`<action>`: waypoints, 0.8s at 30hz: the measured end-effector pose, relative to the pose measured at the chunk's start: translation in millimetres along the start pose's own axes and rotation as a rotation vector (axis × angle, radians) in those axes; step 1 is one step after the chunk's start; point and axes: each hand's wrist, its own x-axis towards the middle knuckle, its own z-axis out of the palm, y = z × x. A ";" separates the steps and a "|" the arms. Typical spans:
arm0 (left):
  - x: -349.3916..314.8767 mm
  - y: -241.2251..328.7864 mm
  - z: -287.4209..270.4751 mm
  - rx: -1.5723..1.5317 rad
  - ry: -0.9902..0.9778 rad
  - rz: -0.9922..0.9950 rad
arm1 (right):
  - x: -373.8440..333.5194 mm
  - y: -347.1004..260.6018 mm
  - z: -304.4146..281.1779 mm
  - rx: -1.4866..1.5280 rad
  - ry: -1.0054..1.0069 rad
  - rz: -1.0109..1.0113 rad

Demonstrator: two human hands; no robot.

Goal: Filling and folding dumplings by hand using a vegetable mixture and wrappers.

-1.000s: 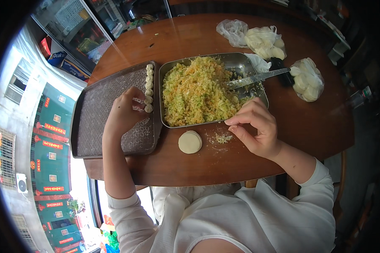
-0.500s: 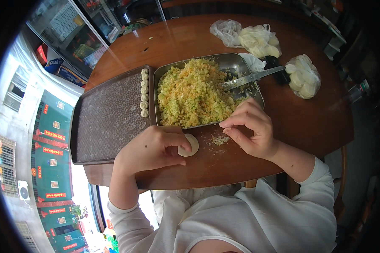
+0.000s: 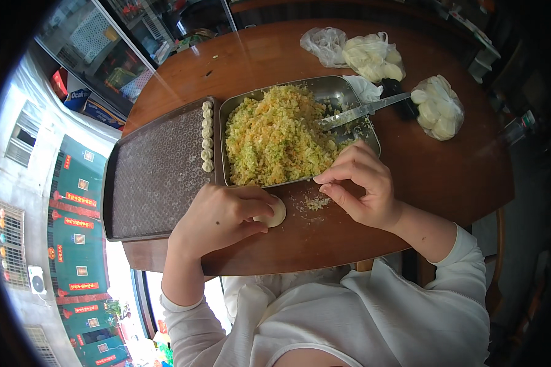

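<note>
Left hand (image 3: pixel 223 217) bends over the left side of a pale dough round (image 3: pixel 278 213) lying on the table's near side, its fingertips and thumb set apart at the edge; whether they grip the dough cannot be told. At right, the person's right hand (image 3: pixel 364 186) hangs with thumb and forefinger drawn close together by the near right corner of a steel pan (image 3: pixel 344 93), though whether anything sits between the tips is too small to tell. An uneven pull or a hard pinch by the left fingers could stretch or dent the soft disc, and a drag to the right could gather stray crumbs (image 3: pixel 316 202) scattered just beside it. A flat metal blade (image 3: pixel 364 112) juts over the pan's right rim, where a bump from the right arm could flick filling (image 3: pixel 275 134) onto the wood. That filling is a loose, moist-looking heap, finely chopped, yellow-green flecked with orange. Left of the pan, small pleated dough pieces (image 3: pixel 207 131) form a knobbly row along the right side of a dark, patterned tray (image 3: pixel 156 171) dusted with white. Crinkled clear bags of pale rounds (image 3: pixel 438 109) rest at far right on the glossy brown table (image 3: pixel 245 67).
</note>
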 end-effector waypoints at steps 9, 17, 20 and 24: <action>-1.9 -8.8 2.5 -0.078 0.039 -0.005 | -0.7 -0.2 1.0 0.016 -0.009 0.001; -3.3 -10.8 3.0 -0.074 0.046 0.041 | 0.3 -0.6 2.2 0.018 -0.014 -0.007; -0.9 -2.7 -0.7 -0.147 0.019 -0.034 | -0.7 -0.8 0.7 0.009 -0.038 0.000; 3.1 4.8 -0.3 -0.408 0.188 -0.110 | 3.9 -5.6 -1.0 0.009 -0.042 -0.022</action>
